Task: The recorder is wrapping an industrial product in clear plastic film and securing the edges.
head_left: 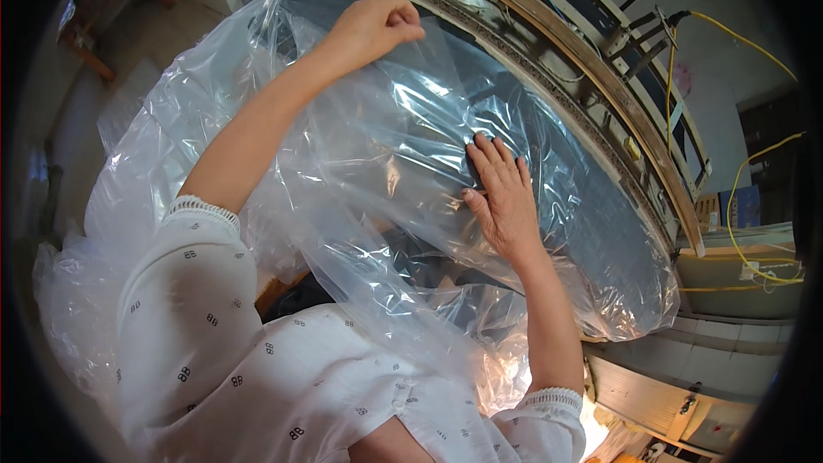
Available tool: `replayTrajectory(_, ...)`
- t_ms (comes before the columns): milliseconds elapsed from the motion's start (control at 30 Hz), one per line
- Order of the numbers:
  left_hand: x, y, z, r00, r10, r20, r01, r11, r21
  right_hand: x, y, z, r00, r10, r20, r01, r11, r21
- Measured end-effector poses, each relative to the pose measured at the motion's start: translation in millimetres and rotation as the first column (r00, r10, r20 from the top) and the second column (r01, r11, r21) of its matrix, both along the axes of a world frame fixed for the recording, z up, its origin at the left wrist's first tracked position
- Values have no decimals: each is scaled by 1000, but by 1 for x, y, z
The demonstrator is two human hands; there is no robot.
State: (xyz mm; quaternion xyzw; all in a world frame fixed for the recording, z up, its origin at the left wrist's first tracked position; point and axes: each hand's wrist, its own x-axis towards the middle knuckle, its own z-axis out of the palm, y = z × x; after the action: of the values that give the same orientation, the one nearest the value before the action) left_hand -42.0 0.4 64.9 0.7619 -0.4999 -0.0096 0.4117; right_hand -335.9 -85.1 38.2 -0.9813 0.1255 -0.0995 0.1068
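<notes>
Fingers first, left to right. The left hand (375, 27) has its fingers (403, 19) curled together into a loose fist at the far upper edge of the clear plastic sheet (360, 163); they look pinched on a fold of the film, though the grip itself is hidden behind the knuckles, so I log that as probable only. The right hand (501, 201) lies palm down on the sheet, fingers (490, 163) straight and slightly apart, thumb out to the left, clamped on nothing, only pressing.

Location of the sheet: it is draped over a dark flat panel (583, 206) that rests on the long table in front of me, inside the wooden frame rail (600, 77) running along its far side. Loose film bunches at lower left beside my white patterned sleeve (197, 291) and hangs over the near right edge.

Step in hand, my judgement: spreading and smoothing the film over the panel, one hand tensioning, the other holding it flat. The next move would call for keeping the far edge taut while the flat hand sweeps wrinkles outward, without dragging the film off the panel.

Orientation: the panel's long axis runs from upper left to lower right, parallel to the rail. The sheet follows it, with creases fanning toward the gathered fist. Yellow cables (737, 206) hang well apart at right.
</notes>
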Motion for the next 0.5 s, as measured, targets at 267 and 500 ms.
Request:
replayTrajectory(267, -2, 3, 11, 936, -103, -336, 12, 965, -264, 16, -11, 20, 953, -77, 295, -53, 911, 408)
replayTrajectory(500, 24, 20, -18, 951, 279, 132, -232, 929, -289, -16, -50, 39, 936, 154, -318, 293, 163, 942)
